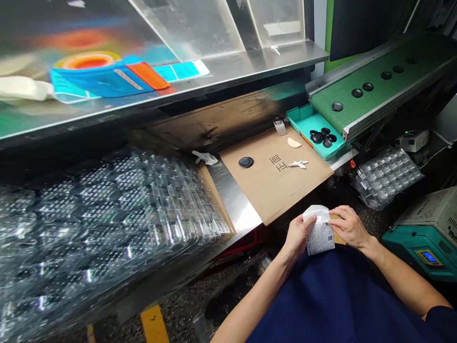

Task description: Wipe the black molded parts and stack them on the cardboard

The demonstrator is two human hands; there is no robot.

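Observation:
A white printed label [320, 239] with small text and a QR code is held in front of my body, its upper part blank and curled over. My left hand [299, 234] pinches its left edge between thumb and fingers. At the label's upper right corner, the fingers of my right hand [350, 227] are pressed together on it. A tan, card-like piece [338, 237] shows below my right hand; I cannot tell if it is joined to the label. Beyond my hands lies a cardboard sheet [271, 190] with a round black part [246, 162] on it.
Stacked clear plastic trays [143, 205] fill the left bench. A teal bin [303, 114] of black parts sits below a green conveyor [378, 90] carrying several more. Tape rolls [89, 71] rest on the shelf. A teal machine [424, 255] stands right.

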